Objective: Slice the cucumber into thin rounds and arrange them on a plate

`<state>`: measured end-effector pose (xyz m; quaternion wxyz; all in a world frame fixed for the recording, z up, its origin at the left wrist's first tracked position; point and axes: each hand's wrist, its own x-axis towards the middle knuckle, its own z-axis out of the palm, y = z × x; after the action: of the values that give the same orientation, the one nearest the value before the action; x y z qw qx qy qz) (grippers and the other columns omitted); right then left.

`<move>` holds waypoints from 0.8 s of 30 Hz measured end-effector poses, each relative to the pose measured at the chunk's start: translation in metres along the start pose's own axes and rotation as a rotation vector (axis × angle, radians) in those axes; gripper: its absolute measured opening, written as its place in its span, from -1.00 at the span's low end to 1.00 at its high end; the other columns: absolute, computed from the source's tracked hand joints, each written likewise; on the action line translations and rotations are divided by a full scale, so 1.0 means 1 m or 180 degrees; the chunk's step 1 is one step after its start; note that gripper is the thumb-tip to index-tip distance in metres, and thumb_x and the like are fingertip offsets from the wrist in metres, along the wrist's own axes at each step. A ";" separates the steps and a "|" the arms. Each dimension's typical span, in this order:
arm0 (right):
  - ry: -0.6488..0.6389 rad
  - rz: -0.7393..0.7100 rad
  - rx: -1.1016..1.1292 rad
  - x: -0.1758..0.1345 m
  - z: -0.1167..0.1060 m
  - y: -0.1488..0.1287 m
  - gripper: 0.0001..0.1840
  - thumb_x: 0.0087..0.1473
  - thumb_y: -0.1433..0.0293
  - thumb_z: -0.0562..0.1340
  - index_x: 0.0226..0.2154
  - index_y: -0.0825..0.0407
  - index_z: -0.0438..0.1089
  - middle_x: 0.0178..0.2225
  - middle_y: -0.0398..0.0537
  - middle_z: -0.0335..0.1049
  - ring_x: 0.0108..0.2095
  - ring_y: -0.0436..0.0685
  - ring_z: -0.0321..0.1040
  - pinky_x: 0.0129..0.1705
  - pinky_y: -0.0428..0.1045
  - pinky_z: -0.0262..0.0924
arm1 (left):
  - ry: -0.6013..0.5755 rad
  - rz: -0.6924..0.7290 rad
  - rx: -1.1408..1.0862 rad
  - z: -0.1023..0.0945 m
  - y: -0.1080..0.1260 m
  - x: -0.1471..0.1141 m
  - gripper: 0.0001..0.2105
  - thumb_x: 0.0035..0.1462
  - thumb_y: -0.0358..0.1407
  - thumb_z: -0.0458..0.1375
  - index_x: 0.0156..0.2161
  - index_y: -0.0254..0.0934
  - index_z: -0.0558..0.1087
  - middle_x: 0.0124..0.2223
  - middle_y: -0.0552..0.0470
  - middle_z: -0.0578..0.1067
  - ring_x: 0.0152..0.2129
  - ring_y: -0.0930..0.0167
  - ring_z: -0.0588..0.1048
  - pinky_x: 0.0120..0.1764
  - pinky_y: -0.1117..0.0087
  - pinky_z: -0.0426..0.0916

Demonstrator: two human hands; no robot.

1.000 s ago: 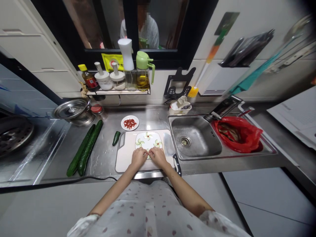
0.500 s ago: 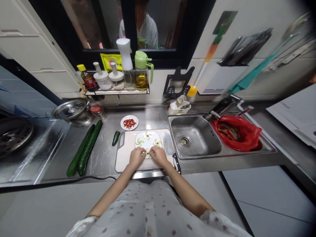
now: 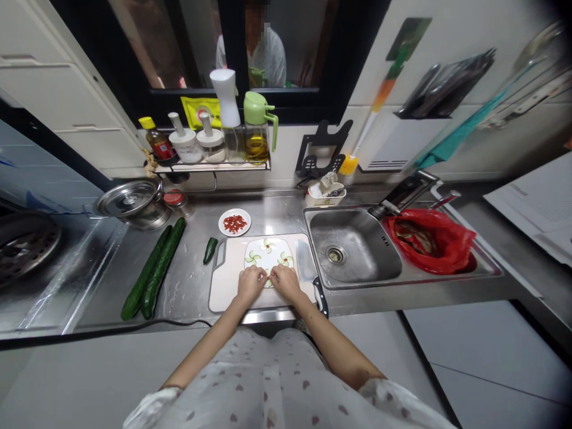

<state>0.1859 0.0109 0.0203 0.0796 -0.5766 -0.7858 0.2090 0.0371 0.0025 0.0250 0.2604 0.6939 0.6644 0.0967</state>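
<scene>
On the cutting board (image 3: pixel 226 291) lies a white plate (image 3: pixel 268 260) with cucumber slices (image 3: pixel 252 258) fanned into small pinwheels, red bits at their centres. My left hand (image 3: pixel 251 284) and my right hand (image 3: pixel 286 282) meet over the pinwheel at the plate's near edge. Both have thumb and fingers pinched together, close to its red centre. Whatever sits between the fingertips is too small to make out. A knife (image 3: pixel 305 262) rests along the board's right side, its black handle beside my right wrist. Chopped red pieces fill part of a small white dish (image 3: pixel 221 224) behind the board.
Left of the board are a short cucumber piece (image 3: pixel 210 250) and two whole cucumbers (image 3: pixel 161 268). A lidded steel pot (image 3: pixel 134 205) stands at the back left. To the right is the sink (image 3: pixel 357 275), with a red plastic bag (image 3: pixel 451 253) beyond it. Bottles line a wall shelf (image 3: pixel 223 167).
Both hands stay at the near pinwheel, with only slight finger shifts; the left hand has edged a little right. The objects around them stay where they were.
</scene>
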 end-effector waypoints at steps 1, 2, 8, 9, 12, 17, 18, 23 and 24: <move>0.0017 -0.0012 -0.0002 0.000 0.000 0.000 -0.88 0.11 0.37 0.13 -0.39 0.02 0.37 -0.32 -0.07 0.36 -0.26 0.06 0.22 -0.24 -0.05 -0.08 | -0.0001 -0.0004 -0.0007 0.000 0.000 0.000 -0.86 0.10 -0.26 0.11 -0.30 -0.21 0.50 -0.32 0.00 0.46 -0.25 0.34 0.39 -0.19 0.36 0.14; 0.0030 -0.0019 0.0003 0.000 0.000 0.000 -0.88 0.11 0.37 0.13 -0.40 0.02 0.36 -0.32 -0.07 0.36 -0.27 0.06 0.22 -0.24 -0.05 -0.09 | -0.0003 -0.0006 -0.0018 0.000 0.000 0.000 -0.86 0.10 -0.26 0.11 -0.30 -0.21 0.50 -0.32 0.00 0.46 -0.25 0.34 0.39 -0.19 0.36 0.14; 0.0114 0.0024 0.0163 0.001 -0.007 0.004 -0.88 0.10 0.37 0.13 -0.40 0.02 0.36 -0.34 -0.09 0.35 -0.28 0.04 0.22 -0.25 -0.06 -0.08 | 0.0072 -0.0028 -0.0215 -0.003 -0.005 0.000 -0.86 0.09 -0.27 0.11 -0.29 -0.19 0.50 -0.33 0.03 0.46 -0.28 0.36 0.40 -0.19 0.37 0.15; 0.0149 0.0033 0.0199 0.002 -0.009 0.006 -0.88 0.10 0.36 0.13 -0.40 0.02 0.35 -0.34 -0.10 0.34 -0.28 0.04 0.22 -0.26 -0.07 -0.08 | 0.0099 -0.0042 -0.0261 -0.004 -0.006 0.000 -0.86 0.09 -0.26 0.11 -0.29 -0.19 0.50 -0.33 0.03 0.46 -0.29 0.36 0.40 -0.19 0.37 0.16; 0.0269 0.0066 0.0319 0.003 -0.017 0.009 -0.88 0.09 0.36 0.13 -0.41 0.02 0.35 -0.36 -0.12 0.34 -0.31 0.03 0.22 -0.28 -0.08 -0.07 | 0.0207 -0.0067 -0.0402 -0.007 -0.009 -0.002 -0.85 0.08 -0.25 0.11 -0.28 -0.19 0.51 -0.34 0.03 0.46 -0.31 0.37 0.40 -0.18 0.38 0.18; 0.0545 0.0057 0.0596 0.003 -0.030 0.012 -0.89 0.07 0.36 0.13 -0.43 0.01 0.34 -0.42 -0.14 0.34 -0.35 0.01 0.23 -0.30 -0.10 -0.02 | 0.0434 -0.0079 -0.0648 -0.011 -0.012 -0.006 -0.84 0.07 -0.25 0.12 -0.26 -0.20 0.51 -0.35 0.04 0.46 -0.34 0.39 0.41 -0.18 0.39 0.20; 0.0590 0.0031 0.0660 0.003 -0.032 0.013 -0.89 0.07 0.36 0.13 -0.43 0.02 0.34 -0.42 -0.15 0.33 -0.36 0.01 0.23 -0.30 -0.10 -0.01 | 0.0489 -0.0080 -0.0691 -0.012 -0.013 -0.007 -0.84 0.06 -0.25 0.13 -0.26 -0.20 0.51 -0.35 0.05 0.46 -0.34 0.40 0.40 -0.18 0.39 0.20; 0.0697 -0.0077 0.0908 0.013 -0.045 0.013 -0.87 0.06 0.36 0.13 -0.43 0.02 0.35 -0.43 -0.15 0.33 -0.39 0.00 0.24 -0.33 -0.11 0.02 | 0.0719 -0.0092 -0.0862 -0.015 -0.017 -0.010 -0.85 0.06 -0.27 0.12 -0.27 -0.21 0.51 -0.37 0.06 0.45 -0.37 0.42 0.41 -0.19 0.40 0.22; 0.0712 -0.0097 0.0931 0.018 -0.048 0.012 -0.87 0.06 0.35 0.13 -0.43 0.02 0.35 -0.43 -0.15 0.33 -0.40 0.00 0.23 -0.34 -0.11 0.02 | 0.0739 -0.0098 -0.0886 -0.015 -0.018 -0.010 -0.84 0.07 -0.27 0.11 -0.27 -0.21 0.51 -0.37 0.06 0.45 -0.38 0.42 0.41 -0.20 0.40 0.23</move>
<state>0.2079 0.0419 0.0565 0.2526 -0.5665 -0.7420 0.2543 0.0126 -0.0040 0.0311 0.2769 0.6250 0.6808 0.2632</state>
